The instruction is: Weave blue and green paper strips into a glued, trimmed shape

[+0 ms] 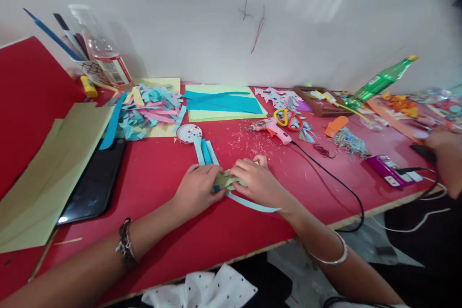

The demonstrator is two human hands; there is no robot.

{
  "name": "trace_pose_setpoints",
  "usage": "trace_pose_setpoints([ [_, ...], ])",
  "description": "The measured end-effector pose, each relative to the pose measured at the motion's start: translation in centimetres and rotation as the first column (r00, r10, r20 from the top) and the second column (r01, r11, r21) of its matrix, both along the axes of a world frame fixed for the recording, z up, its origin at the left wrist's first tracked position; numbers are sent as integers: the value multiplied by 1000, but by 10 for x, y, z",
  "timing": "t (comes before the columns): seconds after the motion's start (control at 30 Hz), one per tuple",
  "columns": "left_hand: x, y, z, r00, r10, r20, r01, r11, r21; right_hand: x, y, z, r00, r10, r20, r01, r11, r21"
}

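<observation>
Near the front of the red table, my left hand (199,187) is closed on the left part of a small woven piece of pale green and blue paper strips (226,181). My right hand (258,183) has its fingers bent over the right part of the same piece, closed on it. Blue strip ends (206,151) stick out beyond my left fingers toward a small round lid (188,133). One light blue strip (254,203) runs out under my right hand toward the wrist. The middle of the weave shows between the hands; its ends are hidden by fingers.
A pink glue gun (272,129) lies beyond my right hand, its black cord (332,178) crossing the table. Scissors (288,119) rest behind it. A phone (96,180), cut paper scraps (149,108) and a bottle (108,57) are left. A co-worker's hand (445,151) is far right.
</observation>
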State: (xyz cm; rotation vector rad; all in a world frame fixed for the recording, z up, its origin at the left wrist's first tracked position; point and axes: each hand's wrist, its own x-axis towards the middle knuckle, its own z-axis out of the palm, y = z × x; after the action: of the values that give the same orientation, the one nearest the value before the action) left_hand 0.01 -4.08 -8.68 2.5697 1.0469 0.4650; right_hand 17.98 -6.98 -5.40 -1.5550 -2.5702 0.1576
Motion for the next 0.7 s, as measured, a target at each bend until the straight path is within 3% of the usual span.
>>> trace_pose_setpoints([
  [0.27, -1, -1, 1, 1000, -19, 13, 19, 999, 27, 6, -6, -2, 989, 22, -145, -30, 998, -53],
  [0.5, -3, 0, 3, 999, -33, -4, 33, 999, 13, 9, -7, 7, 999, -15, 36, 14, 1000, 13],
  [0.7, -6, 2, 5, 999, -47, -2, 47, 999, -10, 23, -11, 18, 994, -109, 29, 110, 993, -30],
])
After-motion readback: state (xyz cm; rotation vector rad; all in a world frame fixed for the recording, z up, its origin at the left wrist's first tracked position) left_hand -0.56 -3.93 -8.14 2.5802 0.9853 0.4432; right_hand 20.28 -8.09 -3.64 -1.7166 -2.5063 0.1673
